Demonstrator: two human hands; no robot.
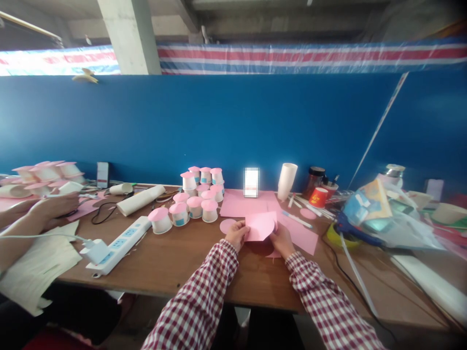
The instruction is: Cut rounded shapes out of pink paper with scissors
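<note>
A piece of pink paper (260, 227) is held up over the brown table's front part, its right side curved. My left hand (238, 234) pinches its left edge between thumb and fingers. Behind its right edge, my right hand (283, 241) grips the paper, with most of the fingers hidden. Just left of my left hand lies a pink paper disc (228, 225). Larger pink sheets (233, 204) are spread beyond the held piece, and another pink sheet (301, 235) lies to its right.
White cups with pink tops (179, 214) stand left of centre, near a power strip (126, 244). Another person's hands (54, 209) are at far left. On the right are a red cup (318, 198), yellow tape (337, 236) and plastic bags (397, 218).
</note>
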